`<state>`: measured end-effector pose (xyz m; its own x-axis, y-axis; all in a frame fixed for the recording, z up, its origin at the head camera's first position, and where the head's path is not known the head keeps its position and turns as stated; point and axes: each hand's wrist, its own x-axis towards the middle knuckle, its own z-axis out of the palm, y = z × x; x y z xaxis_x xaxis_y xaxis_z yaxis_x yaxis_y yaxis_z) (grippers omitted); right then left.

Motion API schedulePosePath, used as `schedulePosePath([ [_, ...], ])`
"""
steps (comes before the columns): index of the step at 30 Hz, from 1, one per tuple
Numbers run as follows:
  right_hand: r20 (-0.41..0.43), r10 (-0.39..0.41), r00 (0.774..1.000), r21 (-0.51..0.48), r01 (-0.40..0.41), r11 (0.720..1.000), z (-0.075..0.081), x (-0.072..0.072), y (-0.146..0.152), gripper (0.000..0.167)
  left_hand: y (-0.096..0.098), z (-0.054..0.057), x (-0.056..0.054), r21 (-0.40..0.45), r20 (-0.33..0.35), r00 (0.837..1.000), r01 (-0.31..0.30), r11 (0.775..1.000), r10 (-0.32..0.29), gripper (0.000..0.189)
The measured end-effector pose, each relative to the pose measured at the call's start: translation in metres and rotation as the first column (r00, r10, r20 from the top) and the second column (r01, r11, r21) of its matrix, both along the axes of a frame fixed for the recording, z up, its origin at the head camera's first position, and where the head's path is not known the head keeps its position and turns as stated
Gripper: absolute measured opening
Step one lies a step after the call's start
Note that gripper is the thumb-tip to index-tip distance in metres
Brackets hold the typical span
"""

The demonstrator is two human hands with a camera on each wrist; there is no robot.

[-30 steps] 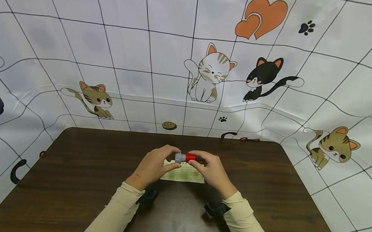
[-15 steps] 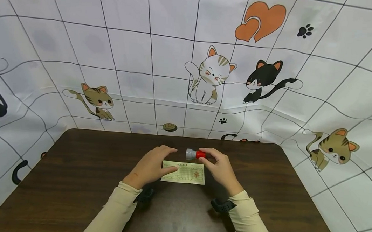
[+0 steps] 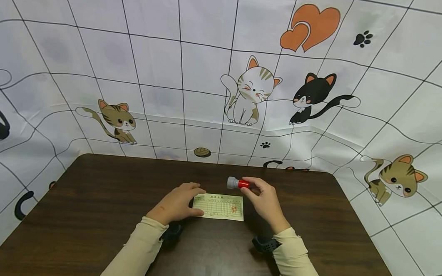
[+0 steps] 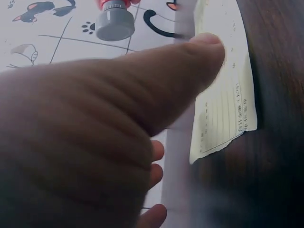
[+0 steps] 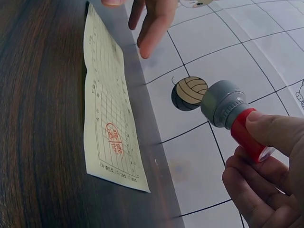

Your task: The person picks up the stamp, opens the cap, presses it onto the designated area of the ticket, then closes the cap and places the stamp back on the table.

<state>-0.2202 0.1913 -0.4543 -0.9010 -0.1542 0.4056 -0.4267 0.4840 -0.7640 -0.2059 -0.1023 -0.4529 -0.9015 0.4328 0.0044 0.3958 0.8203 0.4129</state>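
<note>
In the head view, my right hand (image 3: 265,202) holds a small stamp (image 3: 243,184) by its red barrel, thumb on one side and fingers on the other. Its grey cap end points left and stays above the table, as the right wrist view also shows. Below lies a pale yellow printed form (image 3: 219,207) with a red round seal mark (image 5: 114,140) near its right end. My left hand (image 3: 175,203) reaches over the form's left edge with fingers relaxed and holding nothing. Whether its fingertips touch the paper I cannot tell.
The dark wooden table (image 3: 89,214) runs under both arms. Behind it hangs a white sheet (image 3: 154,59) printed with a grid, cats and hearts. Each wrist wears a black strapped device (image 3: 265,244).
My left hand has let go of the stamp's grey end and come down to the form's left edge. The right hand has carried the stamp to the right, uncovering the form.
</note>
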Motion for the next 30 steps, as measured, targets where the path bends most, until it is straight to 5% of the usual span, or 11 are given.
schedulePosePath([
  [30,0.084,-0.037,0.996,0.054,0.033,0.998,-0.0030,0.0000,-0.0011,0.033,0.0003,-0.0098,-0.0016,-0.037,0.028,0.999,0.025,0.999,-0.024,0.056],
])
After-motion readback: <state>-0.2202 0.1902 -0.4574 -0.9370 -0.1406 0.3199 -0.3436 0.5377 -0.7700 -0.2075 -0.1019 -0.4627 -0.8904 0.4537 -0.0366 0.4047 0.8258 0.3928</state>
